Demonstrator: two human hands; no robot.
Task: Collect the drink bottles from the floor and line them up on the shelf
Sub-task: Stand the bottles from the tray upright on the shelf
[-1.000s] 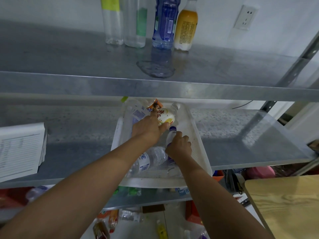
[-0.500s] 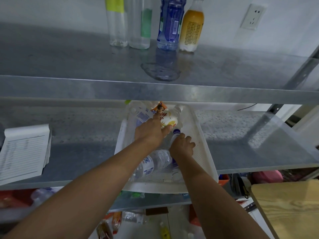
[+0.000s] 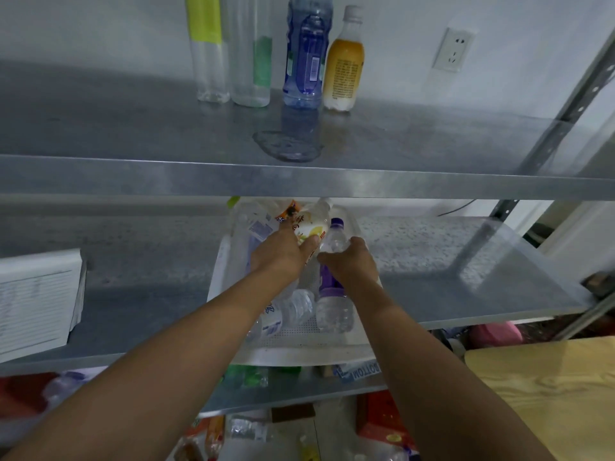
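Right grip is curled round the upper part of a purple-capped water bottle, which lies lengthwise in a white perforated tray with its cap pointing to the wall. Left grip, just beside it, holds a cream bottle with a yellow label between thumb and forefinger at the far end of the same tray. The two grips nearly touch. A clear water bottle with a blue and white label lies slantwise in the tray beneath the left forearm, and more clear bottles are heaped at the tray's back, partly hidden.

The tray sits on the middle shelf, its near rim jutting over the shelf's front edge. A stack of lined paper lies at the left of that shelf.

On the upper shelf four bottles stand upright in a row against the wall: a clear bottle with a yellow-green label, a clear bottle with a green label, a blue bottle and an orange drink bottle. A puddle lies just before the blue one. A wall socket is to the right.

Lower down, more bottles lie on the floor, and a wooden bench shows at the right.
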